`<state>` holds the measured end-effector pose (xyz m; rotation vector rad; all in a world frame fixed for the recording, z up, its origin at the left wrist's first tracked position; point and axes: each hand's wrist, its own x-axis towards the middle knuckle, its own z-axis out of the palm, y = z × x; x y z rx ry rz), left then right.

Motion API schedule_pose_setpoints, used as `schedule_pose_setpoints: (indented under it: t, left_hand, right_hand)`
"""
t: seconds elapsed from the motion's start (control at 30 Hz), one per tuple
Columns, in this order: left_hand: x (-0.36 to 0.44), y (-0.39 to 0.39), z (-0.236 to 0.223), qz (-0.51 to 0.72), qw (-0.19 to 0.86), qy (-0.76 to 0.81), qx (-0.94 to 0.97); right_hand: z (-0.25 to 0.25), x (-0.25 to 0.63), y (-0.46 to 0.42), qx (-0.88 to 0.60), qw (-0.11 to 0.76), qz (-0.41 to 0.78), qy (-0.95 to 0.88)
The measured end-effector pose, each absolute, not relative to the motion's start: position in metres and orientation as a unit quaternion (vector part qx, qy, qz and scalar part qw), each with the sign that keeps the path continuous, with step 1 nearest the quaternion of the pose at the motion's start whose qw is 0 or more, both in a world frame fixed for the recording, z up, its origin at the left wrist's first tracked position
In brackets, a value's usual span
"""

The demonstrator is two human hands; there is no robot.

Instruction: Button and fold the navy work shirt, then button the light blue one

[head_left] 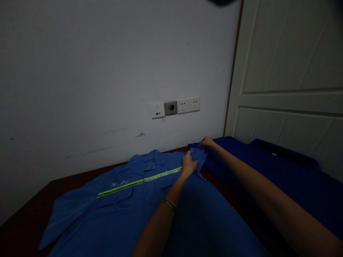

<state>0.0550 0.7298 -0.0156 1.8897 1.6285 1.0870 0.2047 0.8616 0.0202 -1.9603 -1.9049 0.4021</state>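
A blue short-sleeved work shirt [112, 214] lies spread front up, its collar toward the wall. A yellow-green and silver reflective stripe [120, 188] crosses its chest, with pale lettering above on the left side. My left hand [189, 164] is closed on the fabric where the right-hand sleeve joins the body, fingers bent and partly hidden. Farther out, my right hand [207, 142] pinches the end of that sleeve [198, 154], which is bunched between the two hands. A bracelet circles my left wrist.
A darker blue garment [257, 167] lies on the right, reaching under the sleeve end. Both rest on a dark reddish-brown surface [29, 210] against a white wall. Wall sockets [188, 105] sit above, and a pale panelled door [289, 71] stands at the right.
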Motion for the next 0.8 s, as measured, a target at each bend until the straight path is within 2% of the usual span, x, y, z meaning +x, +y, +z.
schedule_pose_setpoints:
  t: [0.27, 0.4, 0.57, 0.8]
  left_hand:
    - [0.057, 0.716, -0.001, 0.375, 0.163, 0.486, 0.772]
    - [0.063, 0.701, 0.001, 0.303, 0.090, 0.432, 0.845]
    - [0.076, 0.687, -0.001, 0.175, 0.010, 0.453, 0.874]
    - [0.082, 0.685, -0.022, 0.151, -0.048, 0.522, 0.838]
  right_hand:
    - [0.032, 0.214, 0.866, -0.715, 0.218, 0.156, -0.646]
    - [0.036, 0.216, 0.863, -0.704, 0.233, 0.147, -0.654]
    - [0.036, 0.217, 0.857, -0.696, 0.239, 0.145, -0.661]
    - [0.033, 0.223, 0.857, -0.694, 0.223, 0.173, -0.662]
